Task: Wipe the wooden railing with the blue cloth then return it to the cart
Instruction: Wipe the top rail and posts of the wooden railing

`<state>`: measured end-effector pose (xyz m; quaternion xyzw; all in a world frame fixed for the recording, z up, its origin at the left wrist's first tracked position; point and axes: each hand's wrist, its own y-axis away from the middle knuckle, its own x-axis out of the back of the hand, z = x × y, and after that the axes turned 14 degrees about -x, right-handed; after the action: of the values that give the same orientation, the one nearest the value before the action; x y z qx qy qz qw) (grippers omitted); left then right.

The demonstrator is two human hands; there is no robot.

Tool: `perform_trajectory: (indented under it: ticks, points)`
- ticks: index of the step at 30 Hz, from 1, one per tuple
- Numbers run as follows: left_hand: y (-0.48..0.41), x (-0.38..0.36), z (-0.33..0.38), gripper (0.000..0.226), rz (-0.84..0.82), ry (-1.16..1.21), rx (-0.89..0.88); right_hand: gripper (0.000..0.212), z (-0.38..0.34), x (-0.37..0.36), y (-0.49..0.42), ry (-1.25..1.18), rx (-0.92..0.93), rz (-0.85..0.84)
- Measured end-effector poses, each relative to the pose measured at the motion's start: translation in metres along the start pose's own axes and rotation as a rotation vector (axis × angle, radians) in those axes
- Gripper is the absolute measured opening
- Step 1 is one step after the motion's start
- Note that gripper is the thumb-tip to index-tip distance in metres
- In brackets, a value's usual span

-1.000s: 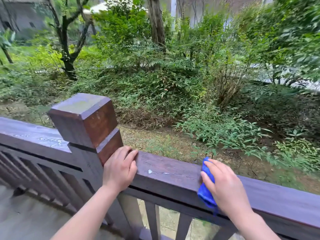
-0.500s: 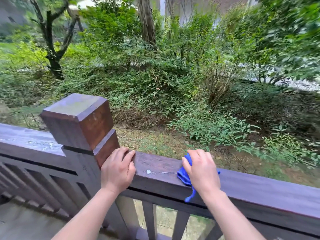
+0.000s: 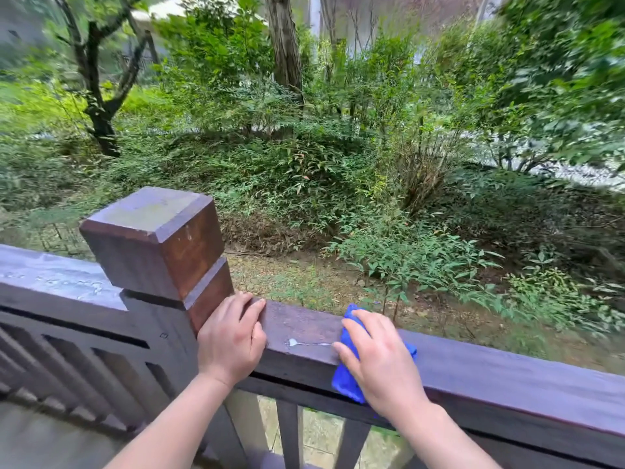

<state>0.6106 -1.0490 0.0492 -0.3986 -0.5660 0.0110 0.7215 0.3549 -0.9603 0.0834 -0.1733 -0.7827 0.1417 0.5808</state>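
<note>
Garden greenery fills the whole background, shrubs and tree trunks (image 3: 285, 45) beyond a dark wooden railing (image 3: 507, 377) that runs across the lower part of the view. Far left, the rail's top looks damp and streaky, then comes the square post (image 3: 159, 242) with its chunky cap standing above the rail line. Just right of the post sits the left hand (image 3: 231, 340), fingers curled over the top edge of the rail, gripping the wood itself and nothing else, apparently bracing. Next along, a pale smear with a thin trail (image 3: 306, 343) lies on the rail top between the two hands. Then the right hand (image 3: 380, 360), spread flat and pressing the blue cloth (image 3: 346, 380) down on the rail; the cloth is bunched under the palm, poking out above the fingers, behind the hand on the right, and drooping over the near edge below. Both hands are apart, with the smear in the gap.

What could go wrong? That loose flap hanging over the front edge could snag on a slat or slide out from under the palm, and a dropped cloth might slip through the gaps. Pressing with an open hand instead of a closed grip makes that likelier. The wipe could also stop short of the smear, or skim over it if it has dried on. No cart is in view, so the return trip is still ahead.
</note>
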Motion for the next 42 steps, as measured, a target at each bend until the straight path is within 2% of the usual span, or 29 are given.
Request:
perform_trajectory:
  ticks: [2, 5, 6, 9, 13, 16, 19, 21, 23, 26, 30, 31, 34, 35, 39, 42]
  points:
    - [0.0, 0.0, -0.001, 0.044, 0.0, 0.0, -0.003, 0.041, 0.005, 0.002, -0.004, -0.009, 0.04, -0.043]
    - [0.0, -0.001, -0.001, 0.043, 0.005, -0.016, -0.014, 0.044, 0.007, 0.007, -0.015, -0.056, -0.179, -0.058]
    - [0.0, -0.001, -0.001, 0.043, 0.008, -0.023, -0.018, 0.044, -0.001, 0.006, -0.014, -0.044, -0.165, -0.054]
    - [0.0, 0.003, 0.0, 0.043, -0.008, -0.048, -0.058, 0.043, -0.019, -0.005, -0.008, -0.022, 0.045, -0.038]
    - [-0.01, 0.028, 0.005, 0.044, -0.115, -0.18, -0.198, 0.042, -0.019, -0.003, -0.02, -0.077, -0.051, -0.064]
    - [-0.026, 0.062, 0.006, 0.039, 0.023, -0.329, -0.3, 0.044, -0.026, -0.006, -0.015, -0.017, 0.023, -0.038]
    - [-0.052, 0.107, -0.004, 0.04, 0.217, -0.488, -0.286, 0.055, -0.022, -0.007, -0.015, -0.043, 0.037, -0.052]
    - [-0.068, 0.132, -0.017, 0.043, 0.262, -0.583, -0.236, 0.065, -0.019, -0.006, -0.015, -0.011, 0.059, -0.059]
    - [-0.078, 0.145, -0.032, 0.045, 0.239, -0.616, -0.181, 0.069, -0.016, -0.003, -0.014, 0.044, 0.156, -0.092]
    - [-0.08, 0.144, -0.046, 0.038, 0.249, -0.629, -0.179, 0.054, -0.004, 0.0, -0.023, 0.004, 0.251, -0.105]
    - [-0.082, 0.135, -0.051, 0.031, 0.371, -0.657, -0.195, 0.038, -0.017, -0.002, -0.024, -0.103, 0.088, -0.054]
    - [-0.082, 0.133, -0.052, 0.03, 0.39, -0.652, -0.197, 0.039, -0.022, -0.004, -0.019, -0.092, 0.119, -0.042]
    - [-0.082, 0.131, -0.054, 0.026, 0.457, -0.631, -0.225, 0.044, -0.022, -0.005, -0.006, -0.046, 0.364, -0.035]
    - [-0.083, 0.131, -0.055, 0.025, 0.476, -0.619, -0.232, 0.044, -0.016, -0.006, -0.007, -0.04, 0.362, -0.028]
    - [-0.083, 0.127, -0.055, 0.024, 0.529, -0.587, -0.233, 0.038, -0.022, -0.008, -0.027, -0.095, 0.077, 0.001]
    - [-0.083, 0.127, -0.055, 0.022, 0.556, -0.562, -0.251, 0.039, -0.054, -0.016, -0.022, -0.074, 0.195, 0.016]
